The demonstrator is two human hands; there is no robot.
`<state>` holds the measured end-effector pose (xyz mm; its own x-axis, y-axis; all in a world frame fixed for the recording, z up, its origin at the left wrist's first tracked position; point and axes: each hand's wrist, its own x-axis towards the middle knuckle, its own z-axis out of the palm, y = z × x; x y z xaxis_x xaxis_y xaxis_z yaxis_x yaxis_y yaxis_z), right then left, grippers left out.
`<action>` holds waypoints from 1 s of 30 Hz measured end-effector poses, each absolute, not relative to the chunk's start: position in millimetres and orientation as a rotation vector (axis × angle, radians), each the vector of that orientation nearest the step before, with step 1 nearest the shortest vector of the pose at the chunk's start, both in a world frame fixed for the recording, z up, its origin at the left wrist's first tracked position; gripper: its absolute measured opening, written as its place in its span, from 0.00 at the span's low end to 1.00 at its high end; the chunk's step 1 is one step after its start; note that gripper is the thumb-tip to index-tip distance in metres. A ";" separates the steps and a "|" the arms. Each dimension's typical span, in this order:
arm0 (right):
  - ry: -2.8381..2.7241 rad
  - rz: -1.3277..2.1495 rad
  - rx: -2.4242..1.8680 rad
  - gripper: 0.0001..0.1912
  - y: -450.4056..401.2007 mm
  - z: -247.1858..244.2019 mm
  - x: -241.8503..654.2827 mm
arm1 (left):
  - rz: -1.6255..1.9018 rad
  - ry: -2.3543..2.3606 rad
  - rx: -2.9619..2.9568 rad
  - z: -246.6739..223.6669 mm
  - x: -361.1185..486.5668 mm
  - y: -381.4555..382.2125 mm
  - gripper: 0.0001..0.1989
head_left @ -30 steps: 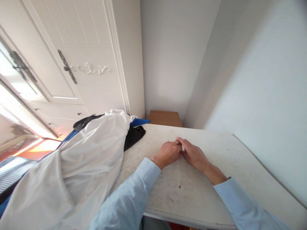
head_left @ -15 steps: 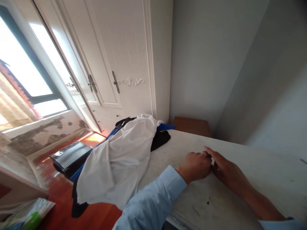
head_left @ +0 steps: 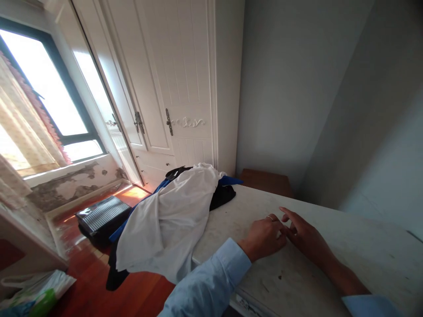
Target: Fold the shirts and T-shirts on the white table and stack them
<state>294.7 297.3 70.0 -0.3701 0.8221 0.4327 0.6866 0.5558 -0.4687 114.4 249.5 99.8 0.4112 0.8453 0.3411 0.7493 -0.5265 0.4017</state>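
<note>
My left hand (head_left: pixel 265 238), a ring on one finger, is held above the white tabletop (head_left: pixel 317 215) with its fingers curled in and no object showing in them. Beside it on the right, my right hand (head_left: pixel 306 237) has its fingers partly stretched and apart, the fingertips close to the left hand's fingers. It holds nothing. To the left of both hands, a white cloth garment (head_left: pixel 175 215) lies over the table's left end and hangs down. Black cloth (head_left: pixel 223 197) and blue cloth (head_left: pixel 231 180) stick out from under it.
Behind the table are a white wardrobe (head_left: pixel 190 57) and a brown box-like piece (head_left: pixel 266 181). A dark case with a ribbed silver top (head_left: pixel 104 213) stands on the red floor (head_left: pixel 142 293). At the lower left lies a plastic bag (head_left: pixel 39 290), below a window (head_left: pixel 53 88).
The view has shifted, showing more of the window. My hands sit slightly further left and lower in view, and the right hand's index finger and thumb are further apart.
</note>
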 end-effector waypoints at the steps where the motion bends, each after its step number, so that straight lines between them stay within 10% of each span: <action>1: -2.148 0.274 -1.198 0.21 298.4 68.6 294.3 | 0.823 1.434 2.429 101.1 112.8 246.0 0.08; 8: -2.160 0.315 -1.065 0.05 300.2 67.0 294.0 | 1.079 1.374 2.309 131.9 80.8 211.8 0.14; 30: -2.040 0.463 -1.162 0.13 300.0 64.4 291.1 | 0.673 1.304 2.282 189.9 -121.6 102.3 0.07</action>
<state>291.1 300.0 64.4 -0.3241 0.8490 0.4174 0.5858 0.5265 -0.6161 -121.6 102.3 189.9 0.4411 0.8752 0.1987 0.6689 -0.4682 0.5774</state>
